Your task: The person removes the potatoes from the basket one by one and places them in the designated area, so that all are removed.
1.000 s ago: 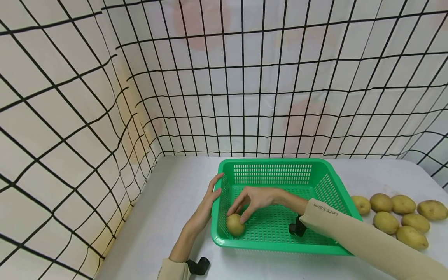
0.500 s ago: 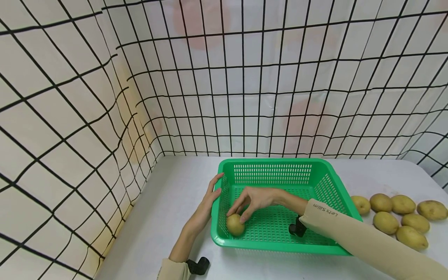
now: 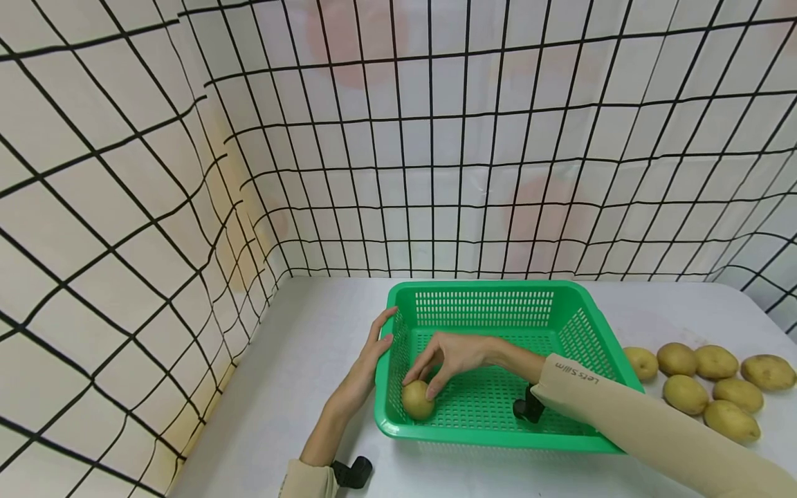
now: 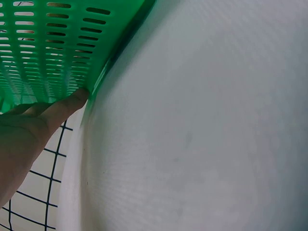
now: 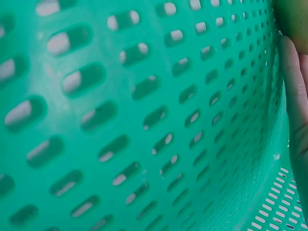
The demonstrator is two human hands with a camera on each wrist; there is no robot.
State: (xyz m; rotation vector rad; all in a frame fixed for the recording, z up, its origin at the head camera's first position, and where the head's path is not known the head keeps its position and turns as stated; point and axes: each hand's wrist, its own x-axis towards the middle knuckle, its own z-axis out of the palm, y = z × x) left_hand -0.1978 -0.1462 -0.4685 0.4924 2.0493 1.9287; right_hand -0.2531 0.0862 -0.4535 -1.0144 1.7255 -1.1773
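White table (image 3: 299, 387) walled by grid curtain: first potato going into the green basket.

Nearest me, my right hand (image 3: 457, 356) has its fingers curled on one potato (image 3: 418, 399) at the basket's (image 3: 492, 443) near-left corner; my left hand (image 3: 367, 366), fingers straight, steadies the rim. Six potatoes (image 3: 710, 384) wait on the table to the right, so I judge loading barely begun.

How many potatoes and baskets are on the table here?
Potatoes in the basket, under the right hand: 1
Potatoes loose on the table: 7
Green baskets, left hand resting on its side: 1
Total: 9 things
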